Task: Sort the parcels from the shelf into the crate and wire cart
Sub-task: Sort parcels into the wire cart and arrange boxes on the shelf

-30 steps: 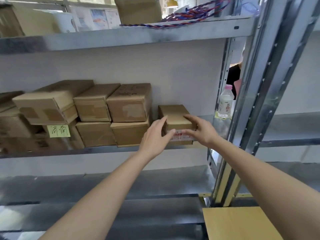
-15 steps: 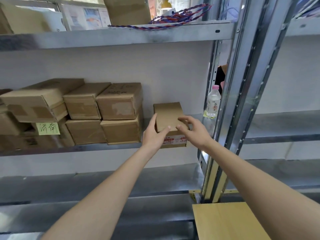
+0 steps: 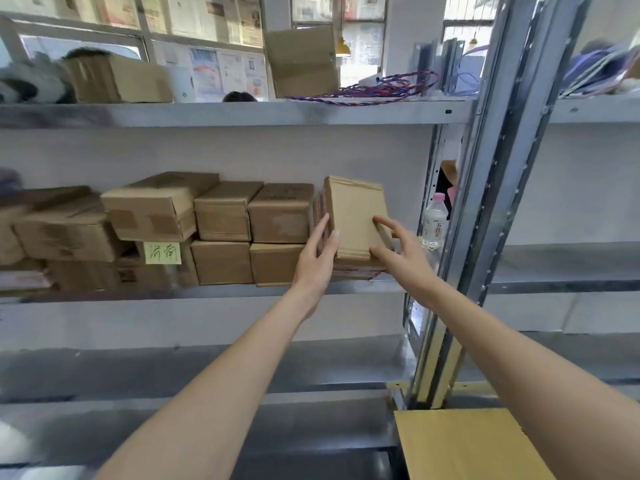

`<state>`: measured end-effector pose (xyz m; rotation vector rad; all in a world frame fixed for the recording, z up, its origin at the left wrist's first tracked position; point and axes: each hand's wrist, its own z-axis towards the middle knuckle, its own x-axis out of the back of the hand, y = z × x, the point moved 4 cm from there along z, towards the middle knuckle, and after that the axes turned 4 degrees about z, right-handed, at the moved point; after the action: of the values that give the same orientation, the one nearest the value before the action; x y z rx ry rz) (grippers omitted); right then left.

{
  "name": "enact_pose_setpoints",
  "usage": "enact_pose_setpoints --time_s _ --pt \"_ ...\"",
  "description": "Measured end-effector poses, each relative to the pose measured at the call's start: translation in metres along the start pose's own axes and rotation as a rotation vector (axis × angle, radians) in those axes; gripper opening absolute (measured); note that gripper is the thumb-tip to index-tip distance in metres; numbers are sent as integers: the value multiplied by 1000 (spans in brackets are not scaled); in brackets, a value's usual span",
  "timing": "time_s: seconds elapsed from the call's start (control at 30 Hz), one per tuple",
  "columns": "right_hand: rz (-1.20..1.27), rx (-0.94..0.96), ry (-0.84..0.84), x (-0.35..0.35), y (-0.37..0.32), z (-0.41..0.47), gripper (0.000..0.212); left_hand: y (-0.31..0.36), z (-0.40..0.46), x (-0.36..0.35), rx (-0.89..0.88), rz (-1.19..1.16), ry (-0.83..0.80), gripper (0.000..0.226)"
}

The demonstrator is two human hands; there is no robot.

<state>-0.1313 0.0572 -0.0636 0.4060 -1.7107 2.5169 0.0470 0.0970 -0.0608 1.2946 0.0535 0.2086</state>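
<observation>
On middle shelf (image 3: 207, 292), right end, I've got the box (image 3: 355, 216) tipped up on its edge, broad face toward me. My left hand (image 3: 317, 259) clamps its left side, thumb on the front; my right hand (image 3: 401, 254) presses fingers on the front and right edge. Both hands grip the box. Stacked boxes (image 3: 221, 233) sit just left, with a green note (image 3: 162, 252). Bottle (image 3: 434, 221) stands at right by the post (image 3: 485, 202).
</observation>
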Motion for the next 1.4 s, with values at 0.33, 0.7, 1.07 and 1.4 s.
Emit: enact_pose_setpoints --time_s 0.33,0.7,1.07,1.4 --pt "-47 70 -217 -143 -97 -39 53 13 -67 164 76 64 284 137" --pt "157 115 -483 -323 -198 -107 59 56 -177 361 1 -47 498 44" --pt "360 162 -658 -486 -284 -184 29 97 -310 513 -3 137 752 43" --pt "376 258 -775 -627 -330 -222 33 93 -392 636 -12 143 943 79"
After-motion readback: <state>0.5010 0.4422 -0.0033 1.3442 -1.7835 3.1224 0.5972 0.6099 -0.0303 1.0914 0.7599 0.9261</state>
